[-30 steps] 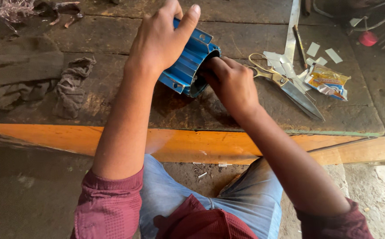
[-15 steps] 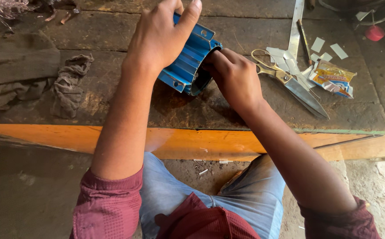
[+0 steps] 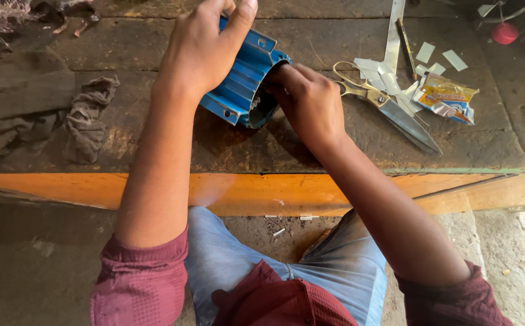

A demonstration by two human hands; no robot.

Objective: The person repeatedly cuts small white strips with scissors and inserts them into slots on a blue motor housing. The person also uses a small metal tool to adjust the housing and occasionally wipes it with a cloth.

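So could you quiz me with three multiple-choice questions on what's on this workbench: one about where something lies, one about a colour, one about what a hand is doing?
1. Where do the scissors lie relative to the ribbed housing?
A. To its right
B. To its left
C. On top of it

2. What colour is the ribbed housing?
A. Red
B. Blue
C. Green

3. What is the left hand doing?
A. Resting flat on the bench, apart from everything
B. Holding the scissors
C. Gripping the housing from above

Answers:
1. A, the scissors sit on the workbench right of the housing, beyond the right hand.
2. B, its ribbed shell is plainly blue.
3. C, the palm and fingers wrap over the housing while the right hand's fingers are at its open end.
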